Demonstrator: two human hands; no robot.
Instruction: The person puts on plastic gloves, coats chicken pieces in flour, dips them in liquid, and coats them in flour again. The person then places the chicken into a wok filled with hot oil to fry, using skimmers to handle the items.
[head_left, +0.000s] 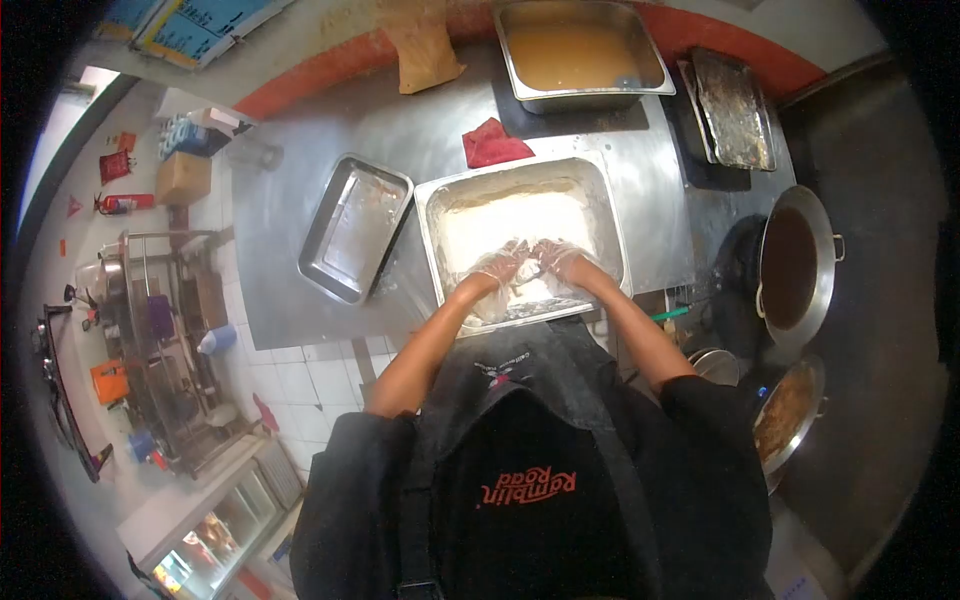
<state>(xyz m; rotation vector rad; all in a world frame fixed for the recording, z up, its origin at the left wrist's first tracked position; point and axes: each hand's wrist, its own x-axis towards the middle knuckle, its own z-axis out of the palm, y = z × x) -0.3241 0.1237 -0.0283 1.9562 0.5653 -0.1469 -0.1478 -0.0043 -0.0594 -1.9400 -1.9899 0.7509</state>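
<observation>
Both my hands are inside a deep steel pan (427,215) of white flour-like powder (500,215), and both wear clear plastic gloves. My left hand (503,263) is closed, its fingers curled in toward the middle of the pan. Close beside it, my right hand (556,259) is closed too, with its fingertips nearly meeting the left ones. Powder coats the fingers, and whatever lies between them is too small and covered to name. Just below the hands, part of the pan's bare metal floor shows through the powder.
A shallow steel tray (350,235) sits to the left on the steel table (275,290). Behind the pan are a red cloth (497,145), a container of yellowish liquid (585,55) and a paper bag (420,50). Stained trays (735,110) and a wok of dark liquid (795,265) stand right.
</observation>
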